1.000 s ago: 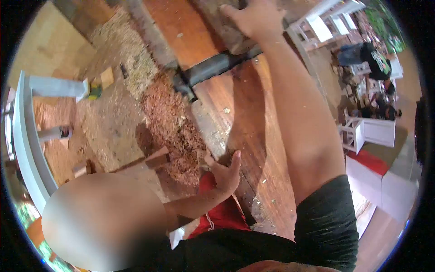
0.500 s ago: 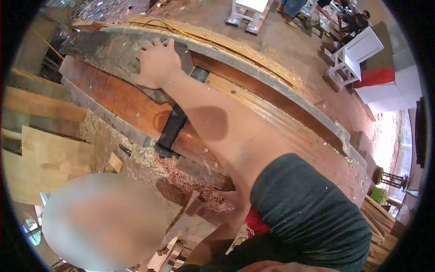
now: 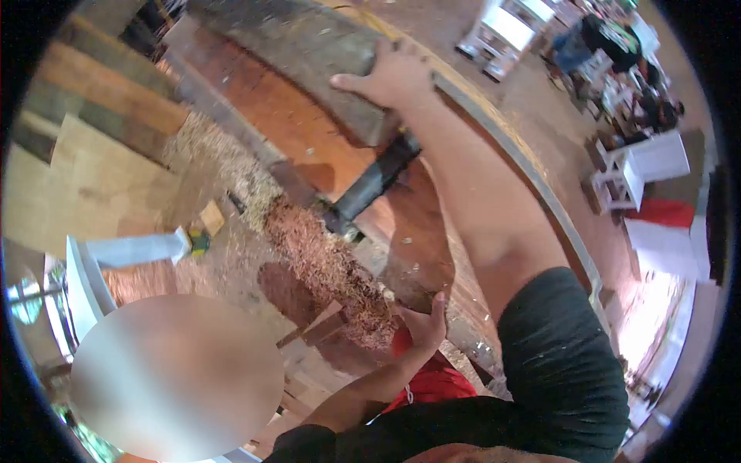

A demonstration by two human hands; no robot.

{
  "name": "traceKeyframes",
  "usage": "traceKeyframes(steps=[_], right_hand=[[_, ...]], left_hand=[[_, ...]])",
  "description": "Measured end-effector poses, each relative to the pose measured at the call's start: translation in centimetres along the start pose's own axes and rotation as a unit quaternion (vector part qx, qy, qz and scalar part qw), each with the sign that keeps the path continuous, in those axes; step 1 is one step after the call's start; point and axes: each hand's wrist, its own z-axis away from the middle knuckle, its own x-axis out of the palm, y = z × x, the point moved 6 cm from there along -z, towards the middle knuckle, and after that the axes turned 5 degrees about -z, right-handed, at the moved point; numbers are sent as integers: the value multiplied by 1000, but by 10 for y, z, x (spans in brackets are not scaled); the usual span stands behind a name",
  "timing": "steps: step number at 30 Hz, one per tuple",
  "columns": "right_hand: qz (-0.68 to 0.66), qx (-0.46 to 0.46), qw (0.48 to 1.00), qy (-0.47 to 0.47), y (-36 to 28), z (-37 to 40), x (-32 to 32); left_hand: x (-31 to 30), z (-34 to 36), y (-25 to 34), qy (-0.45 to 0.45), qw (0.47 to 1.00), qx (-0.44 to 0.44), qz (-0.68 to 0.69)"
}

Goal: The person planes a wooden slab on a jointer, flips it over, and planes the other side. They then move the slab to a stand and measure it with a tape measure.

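Note:
My right hand [image 3: 397, 76] lies palm down, fingers spread, on the near end of a thick grey-brown wooden block [image 3: 297, 54]. The block rests on a long reddish surface [image 3: 266, 96] beside a black bar [image 3: 374, 181] that crosses the bench. Lower down, my left hand [image 3: 424, 324] is at the bench's near edge, thumb raised and apart from the fingers, which are partly hidden. It is nearest to a reddish-brown board end [image 3: 417, 270], and nothing shows in its grasp.
Wood shavings [image 3: 332, 270] are heaped along the bench's near side. Pale boards [image 3: 100, 181] lie at left, near a white wooden piece [image 3: 135, 248]. A blurred oval hides the lower left. White chairs [image 3: 637, 170] and people [image 3: 610, 38] are at upper right.
The view has shifted, so the bench sits at a steeper slant. My left hand has come into view at the near edge. My right hand is still on the block.

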Motion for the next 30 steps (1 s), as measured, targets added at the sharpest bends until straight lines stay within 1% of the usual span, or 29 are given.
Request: traceKeyframes(steps=[1,2,4,6,9,10,11,12,13,15,17,19,20,21,23,25,26,27,28,30], right_hand=[[16,5,1000,24,3,-3,3],[7,17,1000,1,-1,-3,1],[1,38,998,-50,-6,0,-4],[4,47,994,-100,-13,-3,-10],[32,52,995,-77,-33,10,-7],[31,60,994,-86,-52,26,-9],[32,71,992,-96,-73,47,-11],[21,56,995,-84,-92,66,-7],[25,15,999,-43,-106,81,4],[-21,30,996,-87,-142,109,9],[-63,15,996,-57,-161,124,15],[-95,20,995,-13,-165,130,20],[-108,14,994,-2,-163,131,21],[-121,11,993,6,-160,135,23],[-134,-2,991,30,-164,122,25],[-118,-13,993,22,-163,128,24],[-122,-1,993,3,-160,129,24],[-129,10,991,-14,-162,128,20],[-140,20,989,-31,-166,127,19],[-143,41,988,-32,-168,128,17]], left_hand=[[-2,0,4,-9,1000,15,-6],[-5,0,8,-21,999,31,-13],[-16,-5,7,-68,990,19,-119],[-34,-14,10,-110,970,14,-214],[-108,-41,7,-121,980,72,-137],[-131,-49,3,-130,981,91,-113],[-154,-63,-6,-89,990,52,-99],[-177,-78,-15,-49,995,12,-85],[-197,-100,-12,-58,998,-36,-13],[-236,-165,-7,-103,977,-104,156],[-271,-209,40,-114,958,-133,226],[-293,-241,110,-124,964,-107,209],[-293,-255,129,-157,960,-74,218],[-286,-260,138,-163,963,-84,196],[-262,-286,178,-176,970,-79,150],[-236,-298,200,-198,968,-66,138],[-228,-299,204,-208,967,-62,136],[-224,-301,209,-211,952,-30,220],[-221,-303,210,-228,944,-21,238],[-221,-299,215,-256,928,-1,271]])
